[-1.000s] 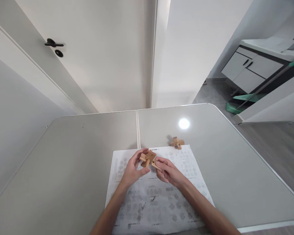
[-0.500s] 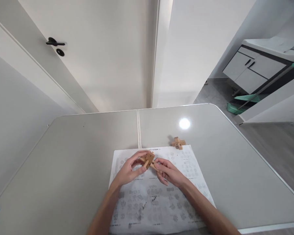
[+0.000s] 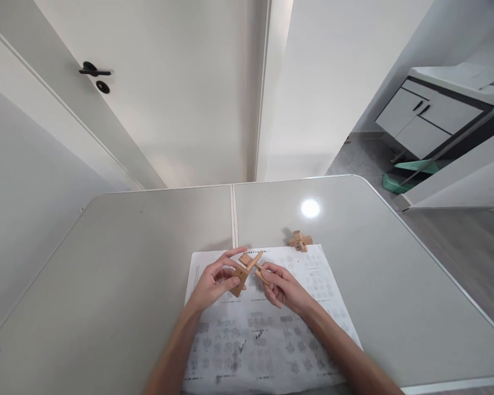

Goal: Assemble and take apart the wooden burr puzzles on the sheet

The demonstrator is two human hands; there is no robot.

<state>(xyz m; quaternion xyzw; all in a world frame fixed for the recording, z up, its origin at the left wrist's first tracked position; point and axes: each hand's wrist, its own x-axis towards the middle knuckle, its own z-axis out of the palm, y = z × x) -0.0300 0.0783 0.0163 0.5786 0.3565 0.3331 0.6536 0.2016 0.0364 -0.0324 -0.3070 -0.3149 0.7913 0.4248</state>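
Both hands hold a small wooden interlocking puzzle (image 3: 247,267) above a printed sheet (image 3: 267,329) on the grey table (image 3: 107,274). My left hand (image 3: 214,282) pinches a bar that slants down to the left. My right hand (image 3: 282,286) grips the crossing bar from the right side, fingers curled. The two bars form an X between my fingertips. A second, assembled wooden cross puzzle (image 3: 300,241) lies on the table just past the sheet's far right corner, untouched.
A seam (image 3: 233,216) runs down the table's middle. Behind the table are a white door with a black handle (image 3: 94,72) and white walls. To the right, a cabinet (image 3: 428,118) and a green mop (image 3: 399,175) stand on the floor.
The compact puzzle has come apart into two crossed bars. My left hand has pulled one bar down and to the left, while my right hand has stayed in place.
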